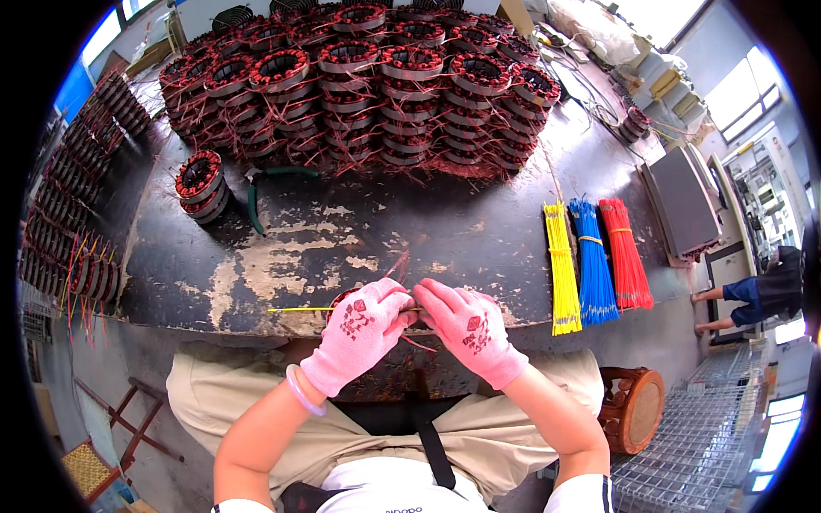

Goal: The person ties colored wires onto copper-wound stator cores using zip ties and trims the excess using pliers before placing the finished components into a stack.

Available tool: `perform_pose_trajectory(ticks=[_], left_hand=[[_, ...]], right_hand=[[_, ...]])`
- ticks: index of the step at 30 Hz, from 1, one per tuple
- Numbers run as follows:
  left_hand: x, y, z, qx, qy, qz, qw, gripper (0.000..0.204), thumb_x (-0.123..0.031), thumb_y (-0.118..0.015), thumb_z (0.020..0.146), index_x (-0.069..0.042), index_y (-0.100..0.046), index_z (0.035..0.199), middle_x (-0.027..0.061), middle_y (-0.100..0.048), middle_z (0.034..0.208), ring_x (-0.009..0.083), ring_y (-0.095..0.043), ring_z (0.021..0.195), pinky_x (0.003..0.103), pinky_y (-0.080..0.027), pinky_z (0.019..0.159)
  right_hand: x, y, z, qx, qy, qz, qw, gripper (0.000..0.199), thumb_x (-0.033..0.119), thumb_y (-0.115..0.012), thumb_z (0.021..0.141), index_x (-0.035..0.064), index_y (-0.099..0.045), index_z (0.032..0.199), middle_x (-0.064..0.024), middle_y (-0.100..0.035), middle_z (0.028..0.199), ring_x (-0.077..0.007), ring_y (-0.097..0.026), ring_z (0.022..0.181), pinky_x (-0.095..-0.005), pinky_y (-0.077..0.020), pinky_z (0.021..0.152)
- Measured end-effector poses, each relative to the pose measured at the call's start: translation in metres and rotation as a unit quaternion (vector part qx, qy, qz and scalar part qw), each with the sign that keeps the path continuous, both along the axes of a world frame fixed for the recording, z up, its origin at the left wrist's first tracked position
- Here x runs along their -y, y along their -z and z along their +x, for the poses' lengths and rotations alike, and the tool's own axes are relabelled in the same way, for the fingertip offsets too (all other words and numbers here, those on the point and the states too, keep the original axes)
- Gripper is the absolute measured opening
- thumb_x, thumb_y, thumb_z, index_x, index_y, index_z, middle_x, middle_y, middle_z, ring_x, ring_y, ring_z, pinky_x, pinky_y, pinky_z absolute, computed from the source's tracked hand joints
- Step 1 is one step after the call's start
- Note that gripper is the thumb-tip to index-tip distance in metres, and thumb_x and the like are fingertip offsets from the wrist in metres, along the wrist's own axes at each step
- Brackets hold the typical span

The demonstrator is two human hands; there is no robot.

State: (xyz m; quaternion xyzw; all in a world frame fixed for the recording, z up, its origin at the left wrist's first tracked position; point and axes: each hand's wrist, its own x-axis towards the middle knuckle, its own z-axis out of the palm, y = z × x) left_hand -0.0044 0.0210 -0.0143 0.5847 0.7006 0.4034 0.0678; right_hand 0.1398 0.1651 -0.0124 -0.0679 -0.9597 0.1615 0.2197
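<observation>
Both my hands wear pink gloves with dark prints and meet at the near edge of the table. My left hand (362,329) is closed in a pinch, with a yellow wire (295,309) running out from behind it to the left. My right hand (470,329) pinches at the same spot, fingertips against the left ones; what lies between them is mostly hidden. Fine red winding wires (400,264) stick out above and below the fingers. Under my left hand shows a bit of a red-wound ring, perhaps a motor stator; the hand covers the rest.
Stacked wound stators (351,103) fill the table's back, with a short stack (203,185) nearer left beside green-handled pliers (254,205). At right lie bundles of yellow (560,269), blue (593,265) and red wires (627,256). More stators (73,205) stand far left; a person (757,291) is far right.
</observation>
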Motion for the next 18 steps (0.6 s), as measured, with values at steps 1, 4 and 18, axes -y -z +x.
perform_pose_trajectory(ticks=[1, 4, 18], left_hand=[[0.0, -0.001, 0.0, 0.002, 0.003, -0.003, 1.0, 0.014, -0.008, -0.074, 0.082, -0.006, -0.067, 0.094, 0.0095, -0.065, 0.097, 0.0326, -0.065, 0.087, 0.042, -0.053, 0.075], [0.0, -0.002, -0.002, 0.001, 0.017, -0.001, 1.0, 0.015, -0.007, -0.073, 0.082, -0.006, -0.066, 0.095, 0.0095, -0.064, 0.096, 0.0326, -0.065, 0.087, 0.042, -0.053, 0.075], [0.0, 0.0, -0.003, 0.025, 0.013, -0.005, 1.0, 0.019, -0.007, -0.074, 0.079, -0.006, -0.066, 0.096, 0.0096, -0.064, 0.097, 0.0329, -0.064, 0.086, 0.041, -0.052, 0.075]], right_hand=[[-0.004, 0.006, -0.002, 0.004, -0.01, -0.015, 1.0, 0.028, 0.023, -0.072, 0.087, 0.0091, -0.067, 0.111, -0.0079, -0.071, 0.105, -0.0283, -0.071, 0.088, -0.0398, -0.0567, 0.076], [-0.017, 0.002, -0.007, 0.219, 0.016, -0.542, 0.811, 0.02, 0.022, -0.059, 0.097, 0.0059, -0.068, 0.105, -0.0067, -0.068, 0.087, -0.0183, -0.066, 0.075, -0.0345, -0.0529, 0.067], [-0.006, -0.019, -0.01, 0.182, 0.091, -0.458, 0.865, 0.018, 0.02, -0.065, 0.096, 0.0029, -0.066, 0.102, -0.0021, -0.065, 0.074, -0.0113, -0.064, 0.069, -0.0277, -0.051, 0.063]])
